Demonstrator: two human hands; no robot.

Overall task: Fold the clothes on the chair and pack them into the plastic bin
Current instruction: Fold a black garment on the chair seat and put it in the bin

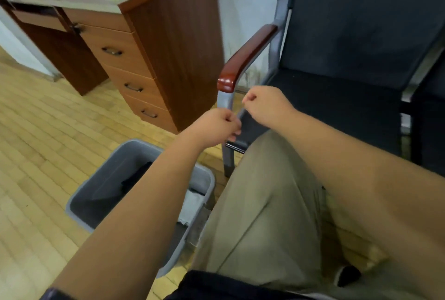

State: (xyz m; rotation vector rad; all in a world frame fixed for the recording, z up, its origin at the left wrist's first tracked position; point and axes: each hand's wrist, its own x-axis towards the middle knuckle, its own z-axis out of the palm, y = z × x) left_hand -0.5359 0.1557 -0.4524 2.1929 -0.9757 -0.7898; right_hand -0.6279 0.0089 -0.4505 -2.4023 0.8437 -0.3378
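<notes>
The black mesh chair [342, 97] fills the upper right, and its seat holds no loose clothing that can be seen. To the chair's left, against the wall, stands a brown wooden desk [173, 44] with a stack of drawers. A broad stretch of khaki cloth [265, 203], creased like trousers, runs from the chair's front left corner down toward the camera. Whether it is held up or worn cannot be told.

The grey plastic bin [131, 143] sits on the wooden floor [36, 155] left of the chair's front leg, partly hidden by the left forearm. Inside it a dark garment [136, 179] lies toward the far side. A pale grey cloth [192, 205] lies on the side nearer the chair, with a darker, blurred piece just below it.

The right hand [263, 104] is clenched in front of the chair's front left corner, just below the red-brown armrest [248, 54]. The left hand [222, 126] is just beside it, lower and to the left, fingers curled with the tips pinched together. What either hand grasps cannot be made out.
</notes>
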